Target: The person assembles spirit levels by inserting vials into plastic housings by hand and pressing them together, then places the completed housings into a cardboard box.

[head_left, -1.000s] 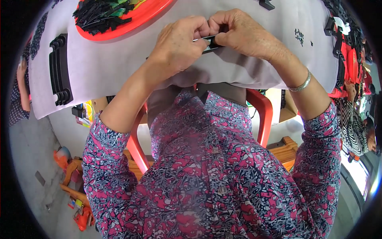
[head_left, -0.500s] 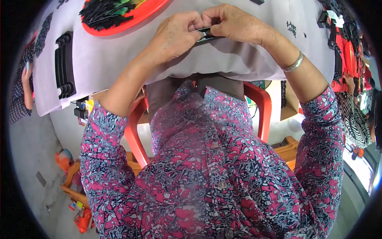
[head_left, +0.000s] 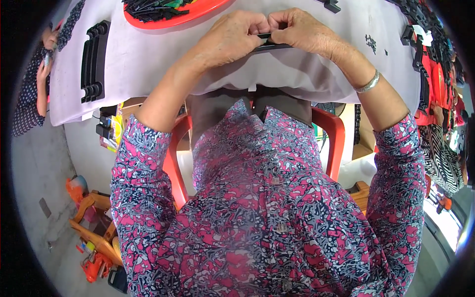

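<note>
- The left hand (head_left: 235, 38) pinches a slim black piece (head_left: 277, 47) near its left end, the thumb lying along it and the forefinger curled behind.
- The right hand (head_left: 306, 33) pinches the same piece further right, thumb and bent forefinger drawn together; the curled forefingers of the two hands meet or nearly meet just beyond it.
- The black piece lies between the two hands, just above the near edge of the table (head_left: 153, 59), which has a pale cloth over it; whether it touches the cloth I cannot tell, and the fingers hide part of it.
- Beyond the left hand and to its left stands a red plate (head_left: 173, 23), heaped with black strips (head_left: 157, 12) and a few green and yellow ones among them.
- Well to the left of the left hand lies a long black ribbed part (head_left: 94, 62).
- Beyond the right hand, a little to its right, is a black block (head_left: 330, 6), cut off by the upper border of the view.
- To the right of the right hand lies a small cluster of black bits (head_left: 370, 43).
- Farther right, past those bits, sit more black parts along the table's side, with a white crumpled thing (head_left: 423, 35) by them.
- Behind the right hand, a silvery bracelet (head_left: 368, 82) circles the wrist.
</note>
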Demonstrator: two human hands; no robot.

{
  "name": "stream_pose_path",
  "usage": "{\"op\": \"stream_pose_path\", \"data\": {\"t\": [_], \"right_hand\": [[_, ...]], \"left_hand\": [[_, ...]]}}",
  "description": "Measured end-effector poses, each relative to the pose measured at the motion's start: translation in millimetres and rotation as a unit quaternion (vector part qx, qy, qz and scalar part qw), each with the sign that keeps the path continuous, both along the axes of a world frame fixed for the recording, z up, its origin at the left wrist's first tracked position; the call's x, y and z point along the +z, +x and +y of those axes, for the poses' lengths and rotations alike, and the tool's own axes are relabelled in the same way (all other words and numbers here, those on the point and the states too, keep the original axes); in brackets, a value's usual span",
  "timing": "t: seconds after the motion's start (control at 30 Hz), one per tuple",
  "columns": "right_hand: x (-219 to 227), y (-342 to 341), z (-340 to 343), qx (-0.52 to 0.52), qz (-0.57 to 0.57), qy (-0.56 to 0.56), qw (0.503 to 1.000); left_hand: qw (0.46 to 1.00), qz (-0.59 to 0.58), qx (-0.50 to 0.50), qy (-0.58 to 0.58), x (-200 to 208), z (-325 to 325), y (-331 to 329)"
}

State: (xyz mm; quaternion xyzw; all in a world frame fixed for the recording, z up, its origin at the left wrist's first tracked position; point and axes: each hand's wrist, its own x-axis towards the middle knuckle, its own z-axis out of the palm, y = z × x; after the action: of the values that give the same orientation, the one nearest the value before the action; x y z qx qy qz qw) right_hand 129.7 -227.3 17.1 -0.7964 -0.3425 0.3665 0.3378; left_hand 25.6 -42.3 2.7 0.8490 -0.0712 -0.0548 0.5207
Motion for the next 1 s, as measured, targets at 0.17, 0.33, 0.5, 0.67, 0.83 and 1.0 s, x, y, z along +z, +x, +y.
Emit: {"op": "stream_pose_path", "data": {"t": [0.17, 0.33, 0.5, 0.67, 0.83, 1.0], "right_hand": [[3.0, -2.2, 1.9, -0.006, -0.002, 0.0, 1.0], [0.1, -14.6, -0.6, -0.046, -0.039, 0.021, 0.998], [4.8, -19.3, -2.7, -0.045, -0.037, 0.0, 0.998], [11.4, -19.2, -2.4, -0.03, -0.048, -0.018, 0.998], [44.9, -29.9, 14.6, -0.093, 0.019, -0.108, 0.99], [7.9, -17.0, 3.7, -0.046, 0.002, 0.0, 0.999]], "left_hand": [[0.999, 0.029, 0.029, 0.03, 10.2, -4.5, -2.6], [0.999, 0.02, 0.044, 0.013, 1.6, -5.4, -5.0], [0.998, 0.034, 0.044, -0.014, 8.7, -9.7, -11.6], [0.994, 0.097, 0.028, -0.043, 8.3, -9.4, -6.4], [0.96, 0.161, 0.023, -0.227, 23.0, -13.9, -9.8], [0.995, 0.093, 0.021, -0.009, 14.9, -10.2, 1.0]]}}
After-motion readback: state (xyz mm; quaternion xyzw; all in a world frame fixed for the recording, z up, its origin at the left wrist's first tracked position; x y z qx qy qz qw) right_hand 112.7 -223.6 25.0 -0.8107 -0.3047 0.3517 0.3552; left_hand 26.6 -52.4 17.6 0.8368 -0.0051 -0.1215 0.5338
